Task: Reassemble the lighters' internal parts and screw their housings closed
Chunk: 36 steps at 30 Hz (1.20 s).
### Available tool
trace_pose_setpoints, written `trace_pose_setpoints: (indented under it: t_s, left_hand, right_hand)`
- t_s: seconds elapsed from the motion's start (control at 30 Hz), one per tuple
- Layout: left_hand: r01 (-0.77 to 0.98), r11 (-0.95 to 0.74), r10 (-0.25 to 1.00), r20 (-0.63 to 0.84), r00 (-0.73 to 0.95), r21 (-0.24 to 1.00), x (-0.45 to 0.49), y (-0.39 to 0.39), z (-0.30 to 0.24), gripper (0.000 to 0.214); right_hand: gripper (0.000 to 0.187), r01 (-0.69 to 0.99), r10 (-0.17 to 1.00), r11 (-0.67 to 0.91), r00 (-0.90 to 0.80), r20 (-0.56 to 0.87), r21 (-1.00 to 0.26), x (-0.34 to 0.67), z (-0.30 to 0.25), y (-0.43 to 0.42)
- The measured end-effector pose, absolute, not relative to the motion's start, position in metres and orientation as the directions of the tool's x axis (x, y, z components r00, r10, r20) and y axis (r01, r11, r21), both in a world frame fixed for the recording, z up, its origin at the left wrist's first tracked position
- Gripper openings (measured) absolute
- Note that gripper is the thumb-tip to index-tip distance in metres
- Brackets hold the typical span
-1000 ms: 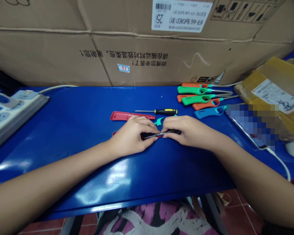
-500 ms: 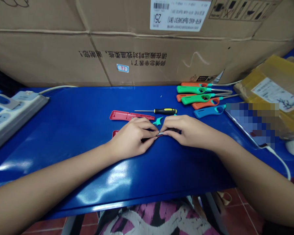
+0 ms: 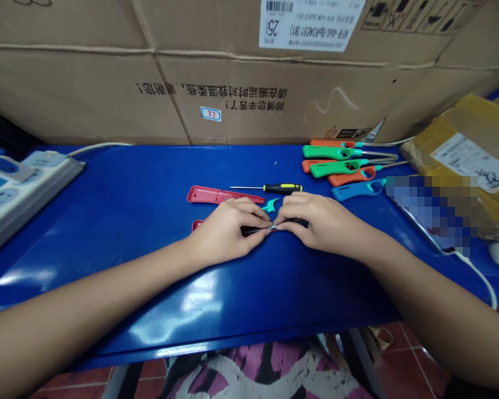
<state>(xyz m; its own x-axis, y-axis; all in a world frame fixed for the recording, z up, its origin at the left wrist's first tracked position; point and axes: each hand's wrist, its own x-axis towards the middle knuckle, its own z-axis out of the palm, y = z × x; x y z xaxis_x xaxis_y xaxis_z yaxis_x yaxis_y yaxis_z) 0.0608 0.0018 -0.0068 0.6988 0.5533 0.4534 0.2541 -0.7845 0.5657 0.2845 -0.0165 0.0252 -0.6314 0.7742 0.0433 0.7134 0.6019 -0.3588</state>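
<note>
My left hand [image 3: 233,228] and my right hand [image 3: 316,220] meet fingertip to fingertip low over the blue table. Thumb and fingers of both are closed in a pinch on a small silver-grey part [image 3: 274,226], mostly covered by the fingertips. Behind my left hand lies a red lighter shell half [image 3: 208,195], inner side up. Another red plastic piece [image 3: 197,225] sticks out beside that hand, the rest hidden under it. A teal lighter trigger [image 3: 270,205] lies just beyond the fingertips. Past it rests a black-and-yellow screwdriver [image 3: 281,188], its shaft pointing left.
Several long-necked lighters, among them a blue lighter [image 3: 355,191], lie at the back right beside a phone [image 3: 428,216] on a white cable. A taped parcel [image 3: 449,127] sits farther right. A power strip [image 3: 29,183] stands left. A large cardboard box [image 3: 108,100] walls the back.
The view has shifted slightly. Both hands keep their pinch on the small part, with only small finger movements; the pieces on the table lie as before.
</note>
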Motion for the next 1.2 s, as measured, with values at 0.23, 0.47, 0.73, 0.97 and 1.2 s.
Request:
trace_pose_setpoints:
  t_s: [0.23,0.47,0.73,0.97,1.2]
  left_hand:
    - [0.252,-0.775,0.560,0.446,0.698,0.579,0.061,0.003,-0.008,0.013]
    - [0.283,-0.825,0.510,0.432,0.743,0.489,0.058,0.002,-0.009,0.016]
    - [0.307,-0.828,0.520,0.436,0.734,0.470,0.058,0.001,-0.011,0.017]
    - [0.338,-0.733,0.647,0.453,0.613,0.590,0.058,0.000,0.016,0.034]
    - [0.459,-0.760,0.624,0.321,0.712,0.461,0.021,-0.006,0.044,0.012]
  right_hand:
    - [0.014,0.772,0.808,0.551,-0.588,-0.027,-0.316,0.281,0.029,-0.020]
    - [0.013,0.767,0.806,0.555,-0.592,-0.019,-0.323,0.284,0.028,-0.019]
    - [0.007,0.715,0.805,0.536,-0.593,0.017,-0.448,0.287,0.026,-0.018]
    - [0.007,0.657,0.819,0.518,-0.566,0.095,-0.548,0.283,0.020,-0.015]
    - [0.011,0.652,0.843,0.477,-0.529,0.097,-0.589,0.277,0.017,-0.013]
